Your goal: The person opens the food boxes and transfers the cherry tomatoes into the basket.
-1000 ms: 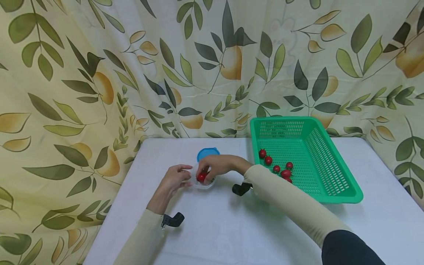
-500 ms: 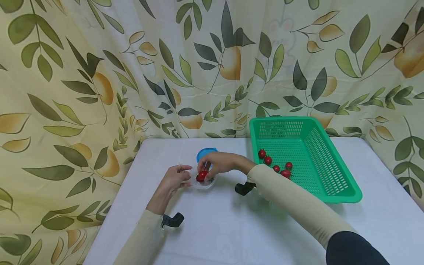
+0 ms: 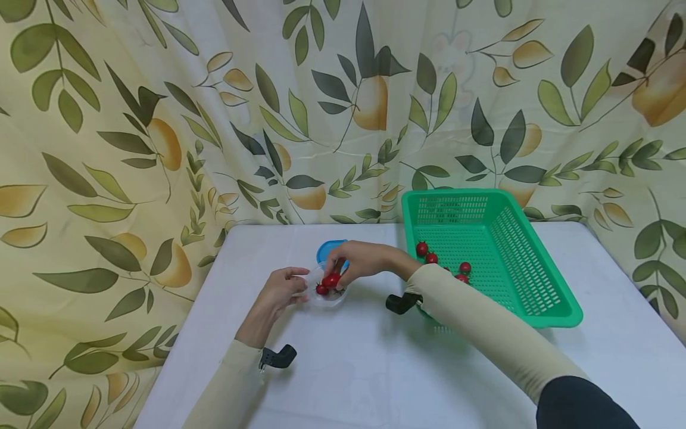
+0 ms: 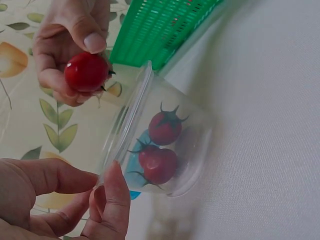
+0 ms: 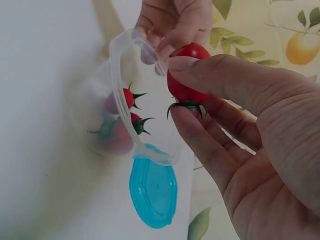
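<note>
Cherry tomato: here it is, just over the container's mouth, pinched between the thumb and fingers of your right hand!
Feel: looks light, smooth-skinned and probably a touch slippery; squeeze hard and that skin could split.
Best hold: round the plump sides, sparing the green stalk end.
Clear plastic container: your left hand has its rim pinched; the wall looks thin, light, a little bendy, easy to tip, so the rim is the place to steady it.
Inside: at least three stalked tomatoes, leaving less room.
Blue lid: off, lying on the table just behind the container, out of the way.
Green basket: off to your right, more tomatoes in it.
In the way: your right sleeve, crossing the basket's near side and hiding part of it.
</note>
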Tool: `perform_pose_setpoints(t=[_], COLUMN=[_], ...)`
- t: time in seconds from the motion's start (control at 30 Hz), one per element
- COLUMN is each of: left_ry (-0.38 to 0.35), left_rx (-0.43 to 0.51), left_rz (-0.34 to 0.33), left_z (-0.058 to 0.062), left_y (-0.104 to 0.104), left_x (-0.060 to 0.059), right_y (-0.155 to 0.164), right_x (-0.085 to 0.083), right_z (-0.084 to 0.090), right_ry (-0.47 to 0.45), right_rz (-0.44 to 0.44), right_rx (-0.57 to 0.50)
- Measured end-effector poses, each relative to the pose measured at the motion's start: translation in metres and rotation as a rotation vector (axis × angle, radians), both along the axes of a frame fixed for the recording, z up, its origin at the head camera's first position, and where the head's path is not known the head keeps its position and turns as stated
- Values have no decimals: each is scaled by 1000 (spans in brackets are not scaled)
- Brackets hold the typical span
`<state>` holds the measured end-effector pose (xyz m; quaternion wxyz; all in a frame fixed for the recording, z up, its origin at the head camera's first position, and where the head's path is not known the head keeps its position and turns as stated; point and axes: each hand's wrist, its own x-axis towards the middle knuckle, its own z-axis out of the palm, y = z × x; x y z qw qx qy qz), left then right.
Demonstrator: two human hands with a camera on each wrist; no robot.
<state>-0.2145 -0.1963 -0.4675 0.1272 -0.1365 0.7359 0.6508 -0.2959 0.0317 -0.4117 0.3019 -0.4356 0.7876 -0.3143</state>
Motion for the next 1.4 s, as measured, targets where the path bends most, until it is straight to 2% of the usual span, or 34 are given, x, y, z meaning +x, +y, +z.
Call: perform_pose_setpoints(t=[0.23,0.67,0.9,1.13,1.4], left_ry=[4,-5,2,13,24], left_rx=[-1,-18,-18,-18,-20], left_rz=[6,8,5,2,7], left_z=[-2,-1,-1,-2,-4], left_y=[0,0,-1,0,0], left_x=[0,1,1,1,1], right_y=[10,32,45,56,74], right_x=[0,4,3,5,4], right_z=[4,20,25,30,35], right_ry=[43,-13,13,-27,-2], right_rz=[7,-12,-9,-47,-78], right_rx=[-20,-69,-76,-86,-69])
